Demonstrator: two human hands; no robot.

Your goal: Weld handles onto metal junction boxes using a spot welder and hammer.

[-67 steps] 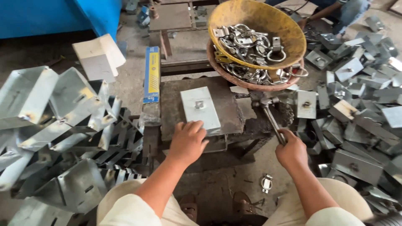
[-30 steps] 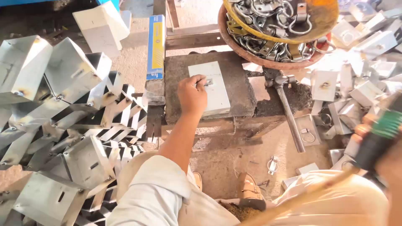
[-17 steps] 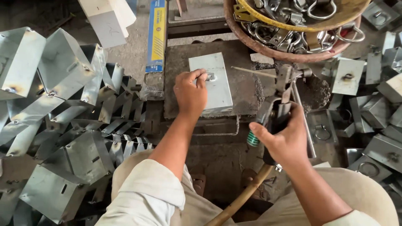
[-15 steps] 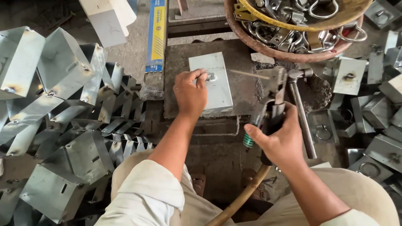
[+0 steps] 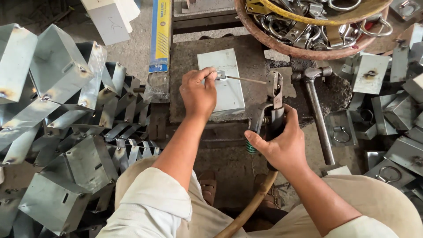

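While the left hand (image 5: pixel 199 94) rests on a pale grey metal plate (image 5: pixel 222 81) lying flat on a dark stone work block (image 5: pixel 185 66), its fingertips (image 5: pixel 210 76) pinch a small metal fitting (image 5: pixel 220 75) against the plate's upper part, so the fitting sits just past the thumb and forefinger, touching them. The right hand (image 5: pixel 282 145) is closed in a full grip around a welding electrode holder (image 5: pixel 272 112), fingers wrapped tight on its handle, with a tan hose (image 5: pixel 251 205) trailing from it down between the person's knees. A thin welding rod (image 5: pixel 246 79) runs from the holder's clamp leftward, its tip meeting the fitting right beside the left fingertips. A hammer (image 5: pixel 318 112) lies on the block's right side, head away from the person, just beside the right hand but apart from it. Above the block sits a rusty round basin (image 5: pixel 282 44) heaped with metal rings and clasps, a yellow bowl (image 5: pixel 299 17) nested in it. A blue and yellow carton (image 5: pixel 161 35) lies along the block's left edge. Folded galvanised sheet-metal boxes (image 5: pixel 66 132) are piled at the left, and more grey plates with welded rings (image 5: pixel 387 145) are strewn at the right. The person wears light trousers, and one sandalled foot shows below the block.
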